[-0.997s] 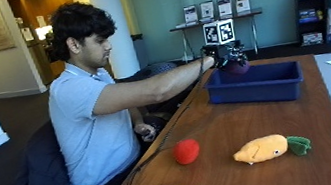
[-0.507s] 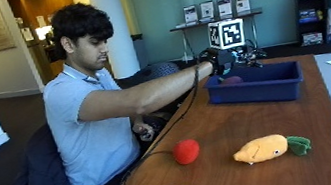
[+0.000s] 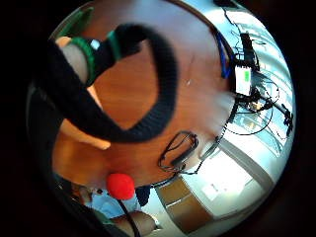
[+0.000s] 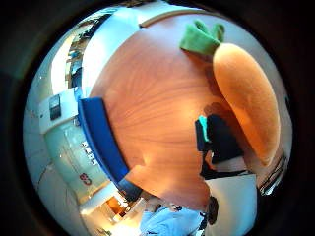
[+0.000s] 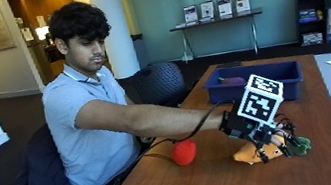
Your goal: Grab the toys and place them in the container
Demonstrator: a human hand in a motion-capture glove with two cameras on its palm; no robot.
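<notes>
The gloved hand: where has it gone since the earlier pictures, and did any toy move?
The gloved right hand left the blue container and came down over the carrot toy; whether it grips yet, I cannot tell. The carrot toy, the red toy and the purple toy in the container stayed put.

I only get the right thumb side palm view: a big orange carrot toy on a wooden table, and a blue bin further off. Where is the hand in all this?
Observer: In the outside view the gloved right hand is down over the carrot toy. I cannot tell whether it grips it.
Operator: Any other toy around?
Observer: Yes, a red toy lies on the table, apart from the carrot, on the person's side.
Operator: Is the bin empty?
Observer: No, the blue container has a purple thing inside.
</notes>
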